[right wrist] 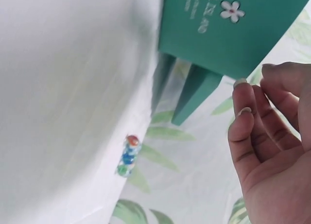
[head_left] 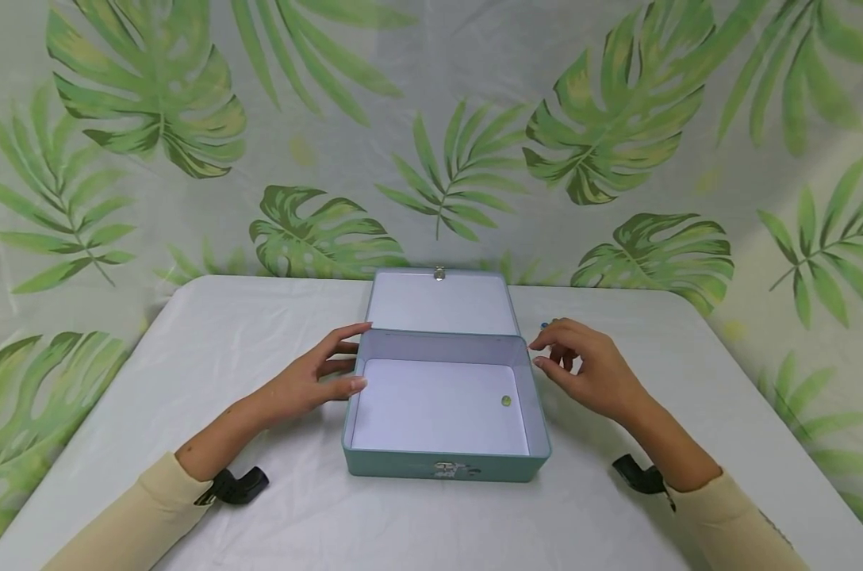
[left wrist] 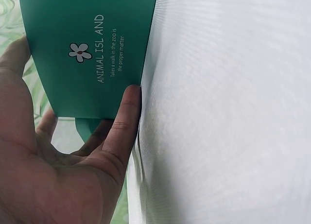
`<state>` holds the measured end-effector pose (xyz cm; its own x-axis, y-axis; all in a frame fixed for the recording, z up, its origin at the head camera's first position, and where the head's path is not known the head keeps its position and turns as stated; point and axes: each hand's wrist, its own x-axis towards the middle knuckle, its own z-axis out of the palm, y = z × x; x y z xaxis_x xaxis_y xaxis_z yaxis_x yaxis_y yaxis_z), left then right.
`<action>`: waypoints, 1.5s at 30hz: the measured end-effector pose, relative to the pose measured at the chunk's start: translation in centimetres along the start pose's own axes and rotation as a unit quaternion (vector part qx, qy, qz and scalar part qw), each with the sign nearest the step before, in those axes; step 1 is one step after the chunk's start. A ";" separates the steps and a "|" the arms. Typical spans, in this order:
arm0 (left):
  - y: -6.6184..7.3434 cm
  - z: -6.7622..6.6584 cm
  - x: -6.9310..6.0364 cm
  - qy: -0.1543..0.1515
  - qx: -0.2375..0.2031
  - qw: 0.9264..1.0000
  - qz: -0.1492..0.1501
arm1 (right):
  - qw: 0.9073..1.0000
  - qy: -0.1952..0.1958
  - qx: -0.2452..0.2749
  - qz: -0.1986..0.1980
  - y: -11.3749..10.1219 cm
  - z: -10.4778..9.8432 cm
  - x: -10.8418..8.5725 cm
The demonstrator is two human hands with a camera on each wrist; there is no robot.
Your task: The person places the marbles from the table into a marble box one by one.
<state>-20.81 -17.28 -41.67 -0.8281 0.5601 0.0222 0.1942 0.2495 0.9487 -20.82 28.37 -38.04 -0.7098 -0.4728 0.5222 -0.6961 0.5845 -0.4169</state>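
Observation:
A green metal box (head_left: pixel 439 465) with a pale inside stands on the table, its lid (head_left: pixel 442 301) tipped back behind it. Inside, near the right wall, lies one small yellow-green bead-like piece (head_left: pixel 506 401). The left hand (head_left: pixel 306 381) rests against the box's left side, fingers spread; the left wrist view shows its fingers (left wrist: pixel 127 112) touching the green side wall (left wrist: pixel 87 54). At the box's right rear corner, the right hand (head_left: pixel 592 369) is raised with bent fingers and nothing visible between them. In the right wrist view that hand (right wrist: pixel 277 136) is beside the box wall (right wrist: pixel 218 39).
Behind the right hand, a small cluster of coloured glassy pieces (right wrist: pixel 129 157) lies on the white tablecloth (right wrist: pixel 63 112), mostly hidden in the head view. A leaf-patterned cloth (head_left: pixel 453 159) hangs behind the table. A black wrist mount (head_left: pixel 240 485) is on each forearm.

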 end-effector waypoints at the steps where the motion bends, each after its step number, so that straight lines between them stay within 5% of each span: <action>1: 0.0 0.0 0.0 0.000 0.001 1.000 0.001 | 1.000 0.003 -0.002 0.001 0.2 0.0 0.0; 20: -0.2 0.0 0.0 -0.002 0.009 1.000 0.009 | 0.997 0.003 -0.060 0.043 4.6 -0.6 -1.4; 35: -0.2 0.0 0.0 0.000 0.007 1.000 0.013 | 0.985 -0.119 -0.086 0.086 5.8 -0.5 -1.8; 45: -0.4 0.0 0.1 0.001 0.015 1.000 0.017 | 0.982 -0.135 -0.094 0.091 5.7 -0.3 -1.9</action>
<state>-20.99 -17.34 -42.03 -0.8220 0.5669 0.0541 0.2371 0.2543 0.9376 -23.46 32.81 -41.18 -0.8415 -0.4916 0.2241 -0.5401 0.7757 -0.3265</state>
